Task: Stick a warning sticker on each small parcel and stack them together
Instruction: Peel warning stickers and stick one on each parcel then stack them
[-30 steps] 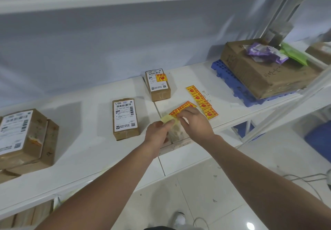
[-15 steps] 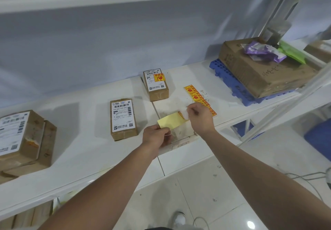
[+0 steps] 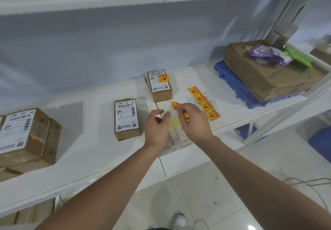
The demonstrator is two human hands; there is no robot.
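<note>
Head view, left to right: an unstickered small parcel [image 3: 126,118] lies flat on the white shelf [image 3: 86,140], brown carton, white shipping label up. I judge it light and stiff, easy to take by its long sides. My left hand [image 3: 156,127] hovers open, holding nothing. My right hand [image 3: 194,121] pinches a peeled warning sticker [image 3: 175,105], yellow with red print, curling. It looks flimsy and tacky, so I hold only an edge. Beyond, a stickered parcel [image 3: 160,85].

Parcel depot: white shelving [image 3: 89,158], labelled cartons [image 3: 126,118], blue pallet [image 3: 231,75].
</note>
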